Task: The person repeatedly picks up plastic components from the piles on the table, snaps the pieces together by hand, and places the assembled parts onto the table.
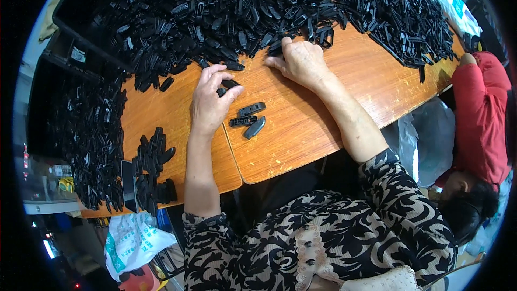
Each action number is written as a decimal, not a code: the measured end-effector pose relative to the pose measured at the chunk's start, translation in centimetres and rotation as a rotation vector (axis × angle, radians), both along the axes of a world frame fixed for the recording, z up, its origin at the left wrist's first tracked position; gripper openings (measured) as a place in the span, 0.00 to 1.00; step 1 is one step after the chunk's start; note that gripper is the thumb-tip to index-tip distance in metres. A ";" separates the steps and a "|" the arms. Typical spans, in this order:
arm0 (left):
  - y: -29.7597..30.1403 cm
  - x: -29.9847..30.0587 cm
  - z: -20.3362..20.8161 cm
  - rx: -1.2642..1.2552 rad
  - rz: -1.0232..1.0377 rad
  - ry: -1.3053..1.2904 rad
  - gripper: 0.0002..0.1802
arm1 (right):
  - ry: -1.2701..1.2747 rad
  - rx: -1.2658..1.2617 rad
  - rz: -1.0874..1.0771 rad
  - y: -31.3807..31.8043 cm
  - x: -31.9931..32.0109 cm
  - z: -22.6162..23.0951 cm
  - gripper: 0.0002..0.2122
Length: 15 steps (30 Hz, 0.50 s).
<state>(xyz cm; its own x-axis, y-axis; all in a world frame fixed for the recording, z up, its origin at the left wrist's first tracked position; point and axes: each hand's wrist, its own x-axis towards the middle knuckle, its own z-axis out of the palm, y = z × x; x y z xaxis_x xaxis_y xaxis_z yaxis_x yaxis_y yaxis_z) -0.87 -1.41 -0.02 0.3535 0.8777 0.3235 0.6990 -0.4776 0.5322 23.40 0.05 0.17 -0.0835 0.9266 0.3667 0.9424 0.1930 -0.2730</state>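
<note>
A small black plastic piece (230, 83) sits between the thumb and fingers of the left hand (209, 101), above the wooden table (301, 134) and close to its central seam. A second dark part shows partly behind the thumb. The left hand is narrow and curled around the piece; whether it grips firmly cannot be told. The right hand (302, 63) is at the near edge of the main pile (253, 16), fingers bent and thumb extended. Dark parts lie at its fingertips, but whether any is held cannot be determined.

Just nearer the person than the left hand, three separate parts (252, 109) lie in a loose cluster, differently turned, one with its open inner side visible.

As to progress, the work is judged far from complete. Only the three parts and a small heap (154, 164) at the left lie apart from the bulk; whether these are finished cannot be confirmed. The main pile spans the far side of the table, and a further bank of parts (91, 145) runs down the left edge.

Beyond the table, a white plastic bag (137, 242) hangs at lower left. At right, a person in red (481, 108) is beside a translucent bag (433, 134).
</note>
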 end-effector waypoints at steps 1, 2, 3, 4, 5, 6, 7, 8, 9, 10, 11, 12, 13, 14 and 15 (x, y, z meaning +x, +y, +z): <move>0.0 0.1 0.0 -0.074 0.014 -0.138 0.20 | -0.039 -0.015 0.044 0.0 -0.1 -0.1 0.19; 0.0 0.0 -0.1 -0.147 0.028 -0.277 0.21 | -0.078 -0.030 0.088 0.0 -0.3 -0.3 0.17; 0.1 -0.1 -0.2 -0.142 -0.001 -0.350 0.27 | -0.079 -0.031 0.095 0.1 -0.5 -0.4 0.17; 0.0 -0.3 0.0 -0.142 0.007 -0.351 0.27 | -0.040 -0.023 0.137 0.0 -0.7 -0.5 0.14; 0.0 -0.4 0.2 -0.149 0.024 -0.331 0.29 | -0.001 -0.017 0.179 0.0 -1.0 -0.6 0.12; -0.1 -0.5 0.3 -0.157 0.040 -0.312 0.32 | 0.038 -0.010 0.219 -0.1 -1.3 -0.7 0.10; 0.0 -0.7 0.3 -0.153 0.035 -0.275 0.35 | 0.074 -0.080 0.239 -0.5 -1.8 0.0 0.12; 0.0 -0.8 0.3 -0.152 0.041 -0.276 0.35 | 0.073 -0.080 0.245 -0.7 -2.2 -0.2 0.12; 0.0 -0.7 0.3 -0.163 0.011 -0.355 0.32 | 0.207 -0.100 0.290 -0.9 -2.6 -0.4 0.14; 0.0 -0.4 0.2 -0.177 -0.028 -0.435 0.30 | 0.342 -0.121 0.326 -1.1 -2.8 -0.6 0.15; 0.0 -0.2 0.0 -0.181 -0.031 -0.435 0.30 | 0.389 -0.212 0.397 -0.9 -2.9 -0.6 0.15; 0.0 0.0 -0.1 -0.216 -0.034 -0.411 0.26 | 0.389 -0.213 0.392 -0.9 -3.1 -0.7 0.15; -0.1 0.0 -0.1 -0.249 -0.031 -0.388 0.22 | 0.436 -0.230 0.429 -1.0 -3.4 -0.7 0.14; 0.0 -0.1 -0.5 -0.250 -0.030 -0.388 0.22 | 0.483 -0.246 0.466 -1.0 -3.6 -0.7 0.13; 0.2 -0.2 -1.2 -0.160 -0.090 -0.344 0.19 | 0.483 -0.247 0.466 -1.1 -3.7 -0.7 0.13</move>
